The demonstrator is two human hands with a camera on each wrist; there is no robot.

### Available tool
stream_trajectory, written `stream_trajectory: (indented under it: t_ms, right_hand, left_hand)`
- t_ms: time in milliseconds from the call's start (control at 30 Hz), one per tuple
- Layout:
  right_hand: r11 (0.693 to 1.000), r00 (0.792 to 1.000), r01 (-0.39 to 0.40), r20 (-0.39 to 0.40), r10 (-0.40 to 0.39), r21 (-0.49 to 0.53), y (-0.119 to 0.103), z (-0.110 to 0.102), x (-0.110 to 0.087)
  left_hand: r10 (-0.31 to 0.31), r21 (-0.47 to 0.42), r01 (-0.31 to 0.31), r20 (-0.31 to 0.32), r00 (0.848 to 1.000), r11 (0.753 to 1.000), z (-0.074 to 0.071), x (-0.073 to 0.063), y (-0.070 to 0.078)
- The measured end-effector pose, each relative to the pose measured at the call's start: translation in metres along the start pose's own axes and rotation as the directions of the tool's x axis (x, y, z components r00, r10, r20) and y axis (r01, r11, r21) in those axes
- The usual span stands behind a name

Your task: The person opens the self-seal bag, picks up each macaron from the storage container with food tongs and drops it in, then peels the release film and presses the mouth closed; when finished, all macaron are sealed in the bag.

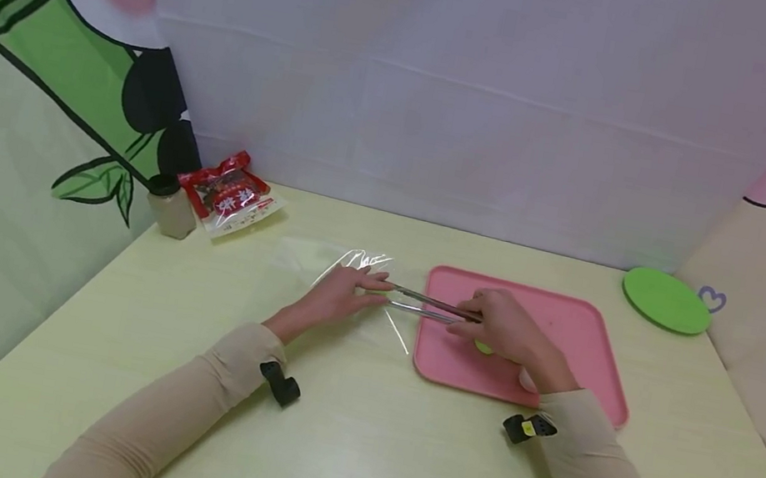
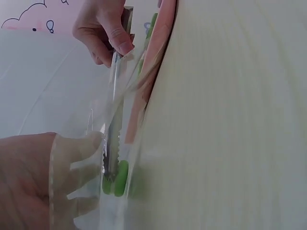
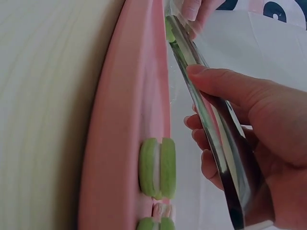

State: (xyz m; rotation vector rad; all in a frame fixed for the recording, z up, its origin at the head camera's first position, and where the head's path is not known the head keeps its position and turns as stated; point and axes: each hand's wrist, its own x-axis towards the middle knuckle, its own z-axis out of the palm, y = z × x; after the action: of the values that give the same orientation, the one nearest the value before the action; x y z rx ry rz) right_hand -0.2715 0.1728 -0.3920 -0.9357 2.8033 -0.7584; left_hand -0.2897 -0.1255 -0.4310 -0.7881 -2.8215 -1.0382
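My right hand (image 1: 502,322) grips a pair of metal tongs (image 3: 192,67) above the pink tray (image 1: 585,349). The tongs reach left into a clear plastic bag (image 1: 348,267). At their serrated tips, inside the bag, is a green macaron (image 2: 121,177). My left hand (image 1: 341,293) holds the bag by its opening, with the film over its fingers (image 2: 84,175) in the left wrist view. More macarons lie in the tray: a green macaron (image 3: 157,167), a pale pink macaron (image 3: 164,210) behind it, and another green one at the bottom edge of the right wrist view.
A red and white snack packet (image 1: 230,197) leans by a dark-lidded jar (image 1: 171,210) at the table's back left. A green round plate (image 1: 667,301) lies at the back right. A printed cloth (image 1: 449,115) hangs behind the pale table (image 1: 347,453).
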Motion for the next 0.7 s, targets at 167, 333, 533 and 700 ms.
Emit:
stream_trajectory:
  t_ms: [167, 333, 533, 700]
  right_hand:
    - [1.000, 1.000, -0.023, 0.017, 0.023, 0.010, -0.0006, 0.0019, 0.0044]
    - [0.998, 0.998, -0.059, 0.022, 0.059, -0.008, -0.0056, 0.0014, 0.0064]
    - [0.998, 0.998, -0.054, 0.026, 0.054, -0.030, -0.0056, 0.0018, 0.0075]
    - [1.000, 1.000, -0.026, 0.011, 0.026, -0.011, -0.0049, 0.0043, 0.0084]
  left_hand:
    - [-0.010, 0.003, 0.010, 0.004, 1.000, 1.000, 0.0019, 0.0016, 0.0011]
    - [0.012, -0.013, -0.012, -0.012, 1.000, 1.000, -0.0014, 0.0009, 0.0045]
    - [0.018, -0.022, -0.018, -0.022, 1.000, 1.000, -0.0037, 0.0014, 0.0065]
    - [0.035, -0.022, -0.035, -0.030, 0.999, 0.999, -0.0026, 0.0015, 0.0072]
